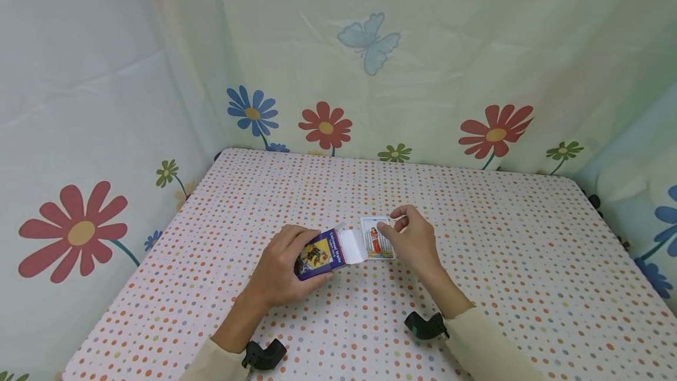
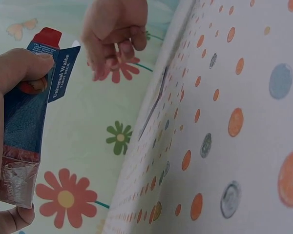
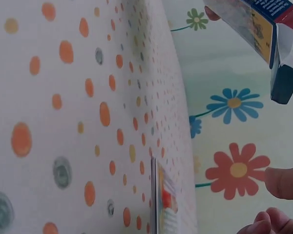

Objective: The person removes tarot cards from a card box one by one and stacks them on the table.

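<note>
My left hand (image 1: 280,266) grips a blue and purple tarot card box (image 1: 319,254) by its sides, raised off the table. Its end flap hangs open toward the right, and the left wrist view shows the box (image 2: 27,109) partly see-through at its lower end. To the right of the flap, a thin stack of tarot cards (image 1: 372,243) lies face up, the top one showing a figure in red. Over its right edge hovers my right hand (image 1: 416,243), fingers loosely bent and holding nothing. The right wrist view has the thumb (image 3: 285,183) well apart from the cards.
A cloth with coloured dots covers the table (image 1: 476,251). Behind it hangs a pale curtain (image 1: 433,46) printed with flowers and a butterfly, and another stretch runs along the left side. A black wrist mount sits on each forearm.
</note>
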